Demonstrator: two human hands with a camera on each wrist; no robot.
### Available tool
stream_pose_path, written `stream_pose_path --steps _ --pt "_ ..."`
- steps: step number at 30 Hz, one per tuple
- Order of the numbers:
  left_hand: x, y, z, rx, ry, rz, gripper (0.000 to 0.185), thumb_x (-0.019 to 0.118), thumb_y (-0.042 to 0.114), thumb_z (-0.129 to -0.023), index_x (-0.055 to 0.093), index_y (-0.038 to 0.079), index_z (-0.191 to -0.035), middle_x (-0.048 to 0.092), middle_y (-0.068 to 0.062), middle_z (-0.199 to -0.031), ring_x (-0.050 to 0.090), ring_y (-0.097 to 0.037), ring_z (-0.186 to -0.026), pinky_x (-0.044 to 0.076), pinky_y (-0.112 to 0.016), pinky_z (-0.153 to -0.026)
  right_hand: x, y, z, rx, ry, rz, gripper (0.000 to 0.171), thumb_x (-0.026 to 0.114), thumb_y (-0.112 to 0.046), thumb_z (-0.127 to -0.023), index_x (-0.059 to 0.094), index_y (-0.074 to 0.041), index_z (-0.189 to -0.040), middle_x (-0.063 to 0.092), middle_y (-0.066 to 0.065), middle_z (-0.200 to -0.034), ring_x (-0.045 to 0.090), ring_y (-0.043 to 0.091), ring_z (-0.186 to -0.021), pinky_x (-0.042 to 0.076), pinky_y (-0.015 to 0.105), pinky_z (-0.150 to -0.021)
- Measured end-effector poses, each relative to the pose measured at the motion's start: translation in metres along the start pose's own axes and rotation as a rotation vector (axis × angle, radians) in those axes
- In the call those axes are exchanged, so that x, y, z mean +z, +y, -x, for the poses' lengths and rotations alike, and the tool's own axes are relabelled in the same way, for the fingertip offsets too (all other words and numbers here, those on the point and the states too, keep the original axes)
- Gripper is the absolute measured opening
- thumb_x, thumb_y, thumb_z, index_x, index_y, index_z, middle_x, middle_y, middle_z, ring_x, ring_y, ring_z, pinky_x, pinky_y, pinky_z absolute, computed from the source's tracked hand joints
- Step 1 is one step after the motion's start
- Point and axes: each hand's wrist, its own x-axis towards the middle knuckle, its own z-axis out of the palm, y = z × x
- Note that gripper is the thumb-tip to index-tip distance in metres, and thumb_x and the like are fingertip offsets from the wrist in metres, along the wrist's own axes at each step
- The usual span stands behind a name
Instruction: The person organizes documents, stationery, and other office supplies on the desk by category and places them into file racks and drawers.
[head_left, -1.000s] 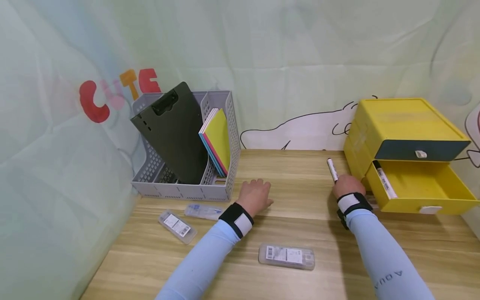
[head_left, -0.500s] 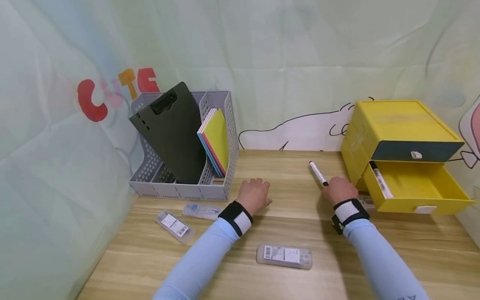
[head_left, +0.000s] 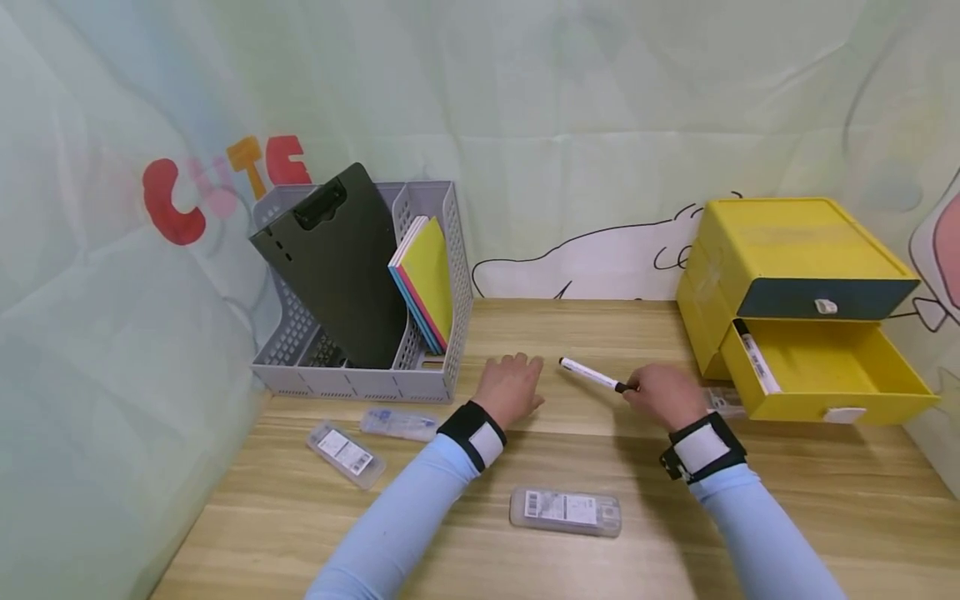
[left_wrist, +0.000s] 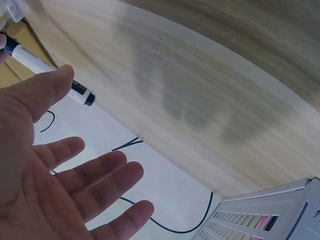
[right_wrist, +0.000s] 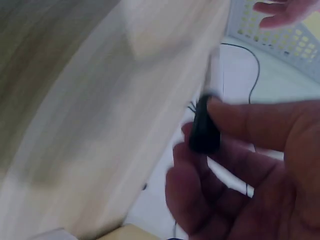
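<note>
Your right hand [head_left: 663, 395] pinches the black cap end of a white marker [head_left: 592, 375]; the right wrist view is blurred, but it shows the dark end held between thumb and curled fingers [right_wrist: 200, 185]. From that pinch the white barrel runs out to your left and slightly away from you, so its long axis lies nearly crosswise over the wooden desk [head_left: 675, 492], free end pointing toward your other hand. The marker appears lifted just off the wood, though the pictures do not settle whether its tip touches.

Your left hand [head_left: 512, 389] rests palm down on the desk with the fingers straight and loosely spread; the left wrist view shows them fanned [left_wrist: 95, 175], holding nothing. The marker's free end sits just beyond your left fingertips, off to their right, near but apart. So the left hand is the nearer one to the free end, while the right has the only grip.

The open lower drawer [head_left: 825, 375] of the yellow drawer unit [head_left: 795, 242] lies to the right of your right fingers, on the side opposite to where the barrel points, with a second marker [head_left: 756, 357] lying lengthwise along its left wall. A clear plastic case [head_left: 566, 511] lies nearer you than both hands, between your forearms.
</note>
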Motion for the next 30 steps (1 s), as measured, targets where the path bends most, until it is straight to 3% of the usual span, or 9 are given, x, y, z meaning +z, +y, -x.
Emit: stream_pose_path --steps 6,10,14,20,26,30 --pt "0.003 0.001 0.001 0.049 0.012 -0.010 0.047 0.072 0.042 -0.089 0.061 0.013 -0.125 0.067 -0.007 -0.107 0.065 -0.025 -0.096 0.052 -0.043 -0.079 0.000 -0.011 0.000 -0.140 -0.077 -0.031 0.012 0.071 -0.016 -0.091 0.076 -0.007 -0.097 0.066 0.003 -0.082 0.054 0.019 -0.071 0.044 0.035 -0.064" --pt "0.003 0.001 0.002 0.081 0.002 -0.001 0.027 0.071 0.039 -0.091 0.069 0.015 -0.104 0.069 -0.003 -0.096 0.065 -0.022 -0.088 0.052 -0.040 -0.073 0.000 -0.013 -0.001 -0.230 -0.044 -0.050 0.011 0.072 -0.015 -0.091 0.075 -0.007 -0.098 0.065 0.001 -0.081 0.054 0.017 -0.071 0.045 0.035 -0.065" --pt "0.002 0.001 0.002 0.098 0.004 -0.010 0.026 0.068 0.040 -0.094 0.070 0.015 -0.088 0.069 0.001 -0.082 0.066 -0.018 -0.076 0.051 -0.036 -0.065 -0.001 -0.013 -0.002 -0.257 -0.012 -0.084 0.011 0.071 -0.013 -0.091 0.075 -0.006 -0.099 0.064 0.001 -0.082 0.054 0.016 -0.071 0.045 0.035 -0.064" --pt "0.003 0.004 0.001 0.097 0.015 -0.032 0.030 0.065 0.041 -0.095 0.068 0.015 -0.080 0.062 0.002 -0.067 0.061 -0.014 -0.063 0.048 -0.033 -0.055 -0.003 -0.012 -0.003 -0.179 0.060 -0.130 0.014 0.070 -0.016 -0.093 0.075 -0.006 -0.102 0.066 0.006 -0.086 0.056 0.020 -0.074 0.045 0.035 -0.064" --pt "0.002 0.006 0.001 0.094 0.053 -0.040 0.034 0.064 0.039 -0.096 0.065 0.015 -0.072 0.058 0.003 -0.061 0.059 -0.013 -0.058 0.045 -0.031 -0.052 -0.004 -0.011 -0.001 -0.042 0.161 -0.122 0.035 0.067 -0.025 -0.096 0.068 0.004 -0.117 0.069 0.019 -0.097 0.061 0.028 -0.078 0.052 0.041 -0.068" --pt "0.002 0.007 0.001 0.082 0.081 -0.037 0.036 0.063 0.036 -0.095 0.061 0.014 -0.066 0.055 0.002 -0.058 0.056 -0.014 -0.053 0.043 -0.031 -0.050 0.000 -0.016 -0.001 0.042 0.181 -0.098 0.036 0.061 -0.029 -0.099 0.072 0.003 -0.110 0.071 0.018 -0.096 0.061 0.027 -0.074 0.050 0.041 -0.064"
